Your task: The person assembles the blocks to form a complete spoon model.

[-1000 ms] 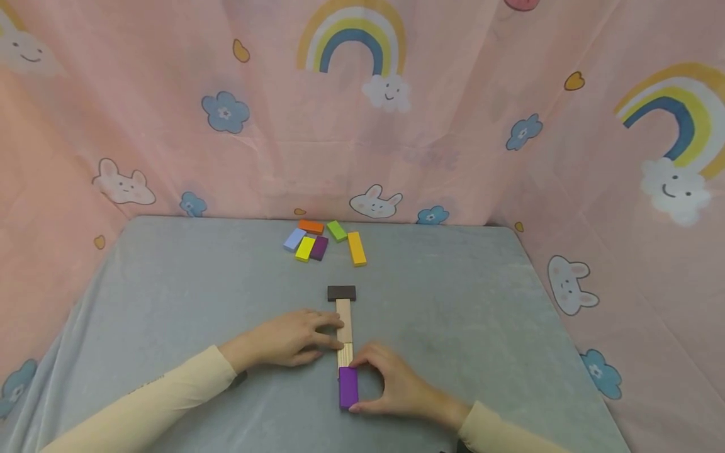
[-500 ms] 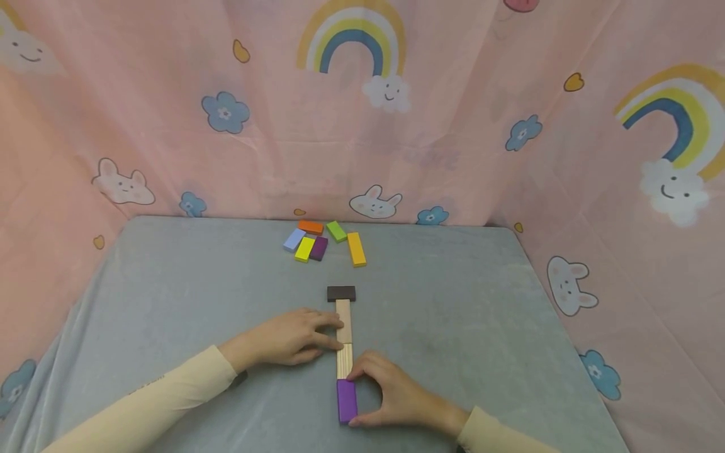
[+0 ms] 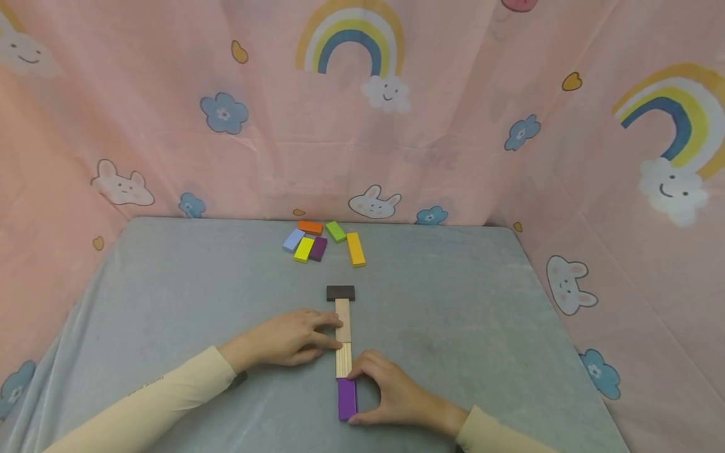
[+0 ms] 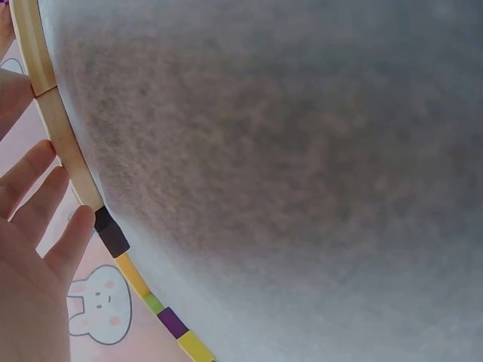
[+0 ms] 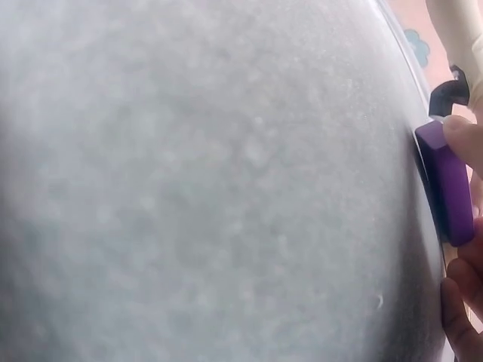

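My right hand pinches a purple wooden block lengthwise, thumb at its near end and finger at its far end. That block lies at the near end of a straight line, its far end against a striped natural-wood block. Beyond comes a plain wood block, and a dark brown block lies crosswise at the top. From the left, my left hand rests with loosely extended fingertips against the two wood blocks; the left wrist view shows these fingers along the side of the line.
Toward the back of the grey cloth-covered table lie several loose blocks: orange, light blue, yellow, dark purple, green and amber. A pink patterned curtain surrounds the table's back and sides.
The purple block, first overlapping the striped block's near end, has moved toward me and now lies end to end with it, still in the right hand's pinch. The left hand stays in place.
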The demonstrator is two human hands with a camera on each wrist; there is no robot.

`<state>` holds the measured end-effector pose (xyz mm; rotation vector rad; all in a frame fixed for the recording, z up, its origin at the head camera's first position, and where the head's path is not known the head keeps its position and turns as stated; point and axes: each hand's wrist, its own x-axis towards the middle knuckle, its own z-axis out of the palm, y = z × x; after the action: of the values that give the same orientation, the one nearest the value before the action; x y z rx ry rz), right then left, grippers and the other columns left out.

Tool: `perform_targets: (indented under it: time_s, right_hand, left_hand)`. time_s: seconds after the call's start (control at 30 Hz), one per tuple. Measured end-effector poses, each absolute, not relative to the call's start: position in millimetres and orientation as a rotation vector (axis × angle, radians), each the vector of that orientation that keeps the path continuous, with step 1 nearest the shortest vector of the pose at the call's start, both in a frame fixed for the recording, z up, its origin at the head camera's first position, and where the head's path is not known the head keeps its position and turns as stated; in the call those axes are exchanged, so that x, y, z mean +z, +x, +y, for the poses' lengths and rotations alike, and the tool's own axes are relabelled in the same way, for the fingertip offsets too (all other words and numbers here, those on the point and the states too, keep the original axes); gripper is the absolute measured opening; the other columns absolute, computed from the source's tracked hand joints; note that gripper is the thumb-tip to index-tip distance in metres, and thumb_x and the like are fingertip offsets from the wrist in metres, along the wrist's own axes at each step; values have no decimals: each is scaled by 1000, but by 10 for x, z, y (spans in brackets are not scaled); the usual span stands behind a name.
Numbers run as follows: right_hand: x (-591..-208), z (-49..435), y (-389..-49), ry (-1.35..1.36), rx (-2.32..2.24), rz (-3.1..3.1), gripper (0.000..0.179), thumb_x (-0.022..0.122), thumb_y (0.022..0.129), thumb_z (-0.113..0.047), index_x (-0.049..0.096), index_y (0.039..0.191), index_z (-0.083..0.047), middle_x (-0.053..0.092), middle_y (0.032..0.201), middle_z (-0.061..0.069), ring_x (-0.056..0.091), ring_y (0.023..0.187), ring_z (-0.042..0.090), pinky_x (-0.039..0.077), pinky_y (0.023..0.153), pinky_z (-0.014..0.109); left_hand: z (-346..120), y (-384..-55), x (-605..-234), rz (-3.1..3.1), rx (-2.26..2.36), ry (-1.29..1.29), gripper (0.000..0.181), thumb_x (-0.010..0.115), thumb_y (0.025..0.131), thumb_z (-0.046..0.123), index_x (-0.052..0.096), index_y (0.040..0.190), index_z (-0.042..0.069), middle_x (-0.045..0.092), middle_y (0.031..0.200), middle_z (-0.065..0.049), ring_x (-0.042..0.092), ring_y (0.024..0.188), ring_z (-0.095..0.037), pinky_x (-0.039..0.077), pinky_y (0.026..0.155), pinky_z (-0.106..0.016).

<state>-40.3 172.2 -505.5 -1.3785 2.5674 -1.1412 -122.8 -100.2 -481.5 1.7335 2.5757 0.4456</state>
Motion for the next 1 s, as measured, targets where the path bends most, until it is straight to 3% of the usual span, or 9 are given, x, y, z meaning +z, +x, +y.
perform_targets:
  time_s: [0.8,1.0]
  right_hand:
    - [-5004,1645,-381,-1342,-947,2703,58,83,71,-55,59,110,-18,59,108,-10,54,103,3,52,90,23]
    - [-5007,1632,-386,-1339,-941,2734,49,85,73,-49,58,100,-18,57,101,-11,53,97,2,50,84,18]
  left_hand:
    - [-1009,-1241,-4802,2583,438,1710,33,62,96,25,67,128,31,58,142,0,55,133,-19,50,108,-39]
    - [-1016,-1261,-4800,2585,433,1692,34,62,96,26,66,130,30,57,144,1,54,134,-19,49,108,-40]
